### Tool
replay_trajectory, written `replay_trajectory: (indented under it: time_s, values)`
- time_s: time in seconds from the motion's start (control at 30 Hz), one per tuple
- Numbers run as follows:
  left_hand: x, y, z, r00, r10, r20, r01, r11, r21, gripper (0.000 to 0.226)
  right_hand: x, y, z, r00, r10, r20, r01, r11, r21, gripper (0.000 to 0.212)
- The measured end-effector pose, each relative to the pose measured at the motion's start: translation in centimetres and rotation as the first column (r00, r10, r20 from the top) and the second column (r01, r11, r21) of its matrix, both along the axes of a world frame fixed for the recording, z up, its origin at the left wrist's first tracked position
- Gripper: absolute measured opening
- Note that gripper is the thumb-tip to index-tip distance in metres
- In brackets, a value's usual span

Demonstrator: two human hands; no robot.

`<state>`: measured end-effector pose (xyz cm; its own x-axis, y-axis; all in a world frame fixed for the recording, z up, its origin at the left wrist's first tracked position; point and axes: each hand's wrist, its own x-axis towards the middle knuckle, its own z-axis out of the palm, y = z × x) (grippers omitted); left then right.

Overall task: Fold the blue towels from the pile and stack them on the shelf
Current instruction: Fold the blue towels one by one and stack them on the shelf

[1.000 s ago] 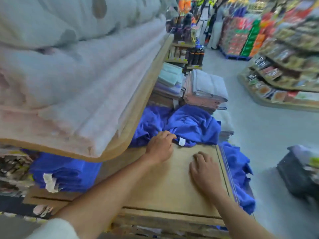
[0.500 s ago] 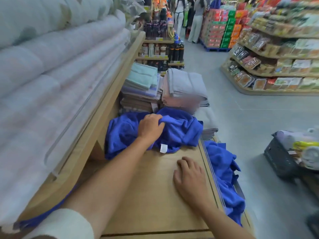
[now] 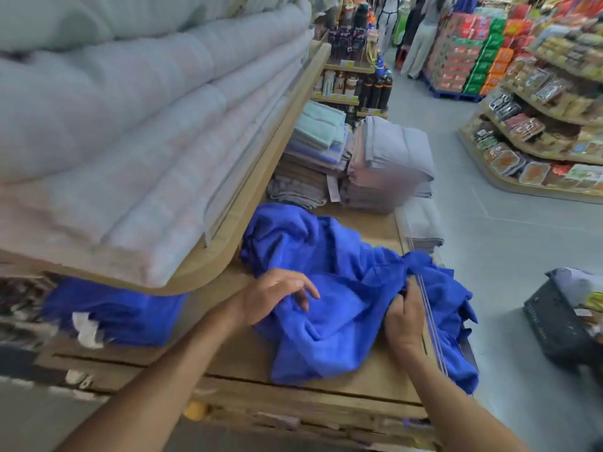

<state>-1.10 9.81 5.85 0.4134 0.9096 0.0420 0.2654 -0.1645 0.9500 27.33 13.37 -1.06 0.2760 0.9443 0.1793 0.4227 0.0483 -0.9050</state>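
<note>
A crumpled blue towel (image 3: 339,321) lies spread on the wooden shelf (image 3: 235,360) in front of me. Behind it sits the pile of blue towels (image 3: 287,236). More blue cloth (image 3: 453,308) hangs over the shelf's right rail. My left hand (image 3: 274,295) hovers at the towel's left edge with fingers spread and loosely bent, holding nothing. My right hand (image 3: 404,318) grips the towel's right edge by the rail. A stack of folded blue towels (image 3: 114,311) with a white tag sits at the left under the upper shelf.
The upper shelf (image 3: 261,177) overhangs at left, loaded with pale bedding (image 3: 130,125). Folded grey and pastel towel stacks (image 3: 388,164) stand at the shelf's far end. A dark basket (image 3: 564,318) sits on the floor at right. People stand far down the aisle.
My left hand pulled a blue towel from the pile toward me and let go. My right hand left the bare shelf and took hold of the towel's right edge.
</note>
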Motion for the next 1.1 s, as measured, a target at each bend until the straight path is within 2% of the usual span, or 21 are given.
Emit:
replay_trajectory:
  time_s: [0.03,0.1,0.13,0.23,0.33,0.4,0.47,0.57,0.6,0.67,0.7,0.73,0.77,0.83,0.87,0.9,0.93,0.97,1.0,1.1]
  values:
    - [-0.3,-0.8,-1.7,0.992,0.095,-0.080,-0.094,0.995,0.016,0.042,-0.1,0.0,0.0,1.000,-0.009,-0.018,0.010,1.000,0.019,0.023]
    - [-1.0,-1.9,-4.7,0.919,0.332,-0.212,-0.291,0.935,0.206,0.020,-0.2,0.0,0.1,0.999,-0.008,-0.038,0.010,0.999,0.039,0.028]
    - [-1.2,-2.3,-5.8,0.881,0.406,-0.242,-0.331,0.896,0.298,0.015,-0.3,-0.1,0.1,0.999,-0.004,-0.031,0.005,0.999,0.037,0.027]
    - [-1.3,-3.5,-7.9,0.818,0.464,-0.339,-0.311,0.854,0.418,0.029,-0.3,-0.4,0.4,0.998,0.047,0.030,-0.048,0.998,0.039,0.028]
    - [-0.9,-3.9,-8.7,0.729,0.506,-0.461,-0.255,0.825,0.504,0.034,-0.5,-1.2,0.4,0.970,0.187,0.157,-0.186,0.982,-0.018,0.025]
    - [-0.8,-3.7,-8.5,0.717,0.520,-0.464,-0.248,0.812,0.528,0.032,-0.7,-1.8,0.1,0.929,0.247,0.277,-0.242,0.969,-0.054,0.021]
    - [-1.1,-3.4,-8.5,0.722,0.531,-0.444,-0.261,0.803,0.536,0.030,-0.6,-2.2,-0.1,0.930,0.241,0.276,-0.229,0.971,-0.075,0.021]
    - [-1.2,-3.3,-9.0,0.750,0.547,-0.371,-0.295,0.780,0.552,0.025,0.2,-2.1,1.3,0.961,0.165,0.220,-0.126,0.975,-0.182,0.025]
    - [-1.2,-3.3,-9.1,0.767,0.553,-0.325,-0.318,0.768,0.555,0.023,0.5,-2.1,2.0,0.952,0.136,0.275,-0.083,0.977,-0.196,0.032]
    - [-1.2,-3.2,-8.6,0.787,0.572,-0.232,-0.378,0.744,0.551,0.022,0.6,-2.3,3.4,0.839,0.103,0.534,-0.086,0.995,-0.057,0.046]
    - [-1.2,-3.4,-8.1,0.785,0.586,-0.202,-0.402,0.729,0.554,0.022,0.1,-2.8,4.1,0.763,0.124,0.635,-0.188,0.982,0.033,0.043]
    - [-1.2,-3.7,-7.6,0.778,0.601,-0.182,-0.420,0.713,0.562,0.020,-0.6,-3.5,4.7,0.678,0.194,0.709,-0.328,0.943,0.055,0.038]
    - [-1.2,-4.3,-7.0,0.771,0.616,-0.162,-0.439,0.699,0.565,0.016,-1.4,-4.2,5.0,0.570,0.283,0.771,-0.437,0.900,-0.008,0.038]
    - [-1.4,-6.7,-6.1,0.742,0.656,-0.136,-0.506,0.682,0.528,0.009,-2.7,-5.4,4.8,0.375,0.422,0.826,-0.481,0.850,-0.216,0.053]
    - [-1.6,-8.2,-5.9,0.721,0.676,-0.152,-0.535,0.683,0.497,0.016,-3.0,-5.8,4.2,0.357,0.476,0.803,-0.444,0.844,-0.303,0.063]
    - [-2.0,-9.7,-5.8,0.700,0.686,-0.199,-0.539,0.689,0.485,0.025,-3.1,-5.7,3.9,0.432,0.513,0.741,-0.381,0.849,-0.366,0.073]
    - [-2.4,-11.2,-5.8,0.668,0.692,-0.276,-0.514,0.696,0.502,0.032,-3.0,-5.5,3.8,0.549,0.512,0.660,-0.304,0.858,-0.413,0.078]
    - [-2.8,-12.6,-6.0,0.628,0.688,-0.364,-0.472,0.708,0.526,0.038,-2.7,-5.1,3.6,0.620,0.484,0.618,-0.233,0.866,-0.443,0.077]
    - [-3.1,-13.7,-6.3,0.589,0.672,-0.450,-0.427,0.730,0.533,0.041,-2.5,-4.7,3.8,0.616,0.458,0.641,-0.170,0.872,-0.459,0.068]
    - [-3.6,-15.5,-6.9,0.555,0.598,-0.578,-0.314,0.794,0.520,0.037,-2.2,-3.9,4.5,0.348,0.434,0.831,-0.109,0.899,-0.424,0.041]
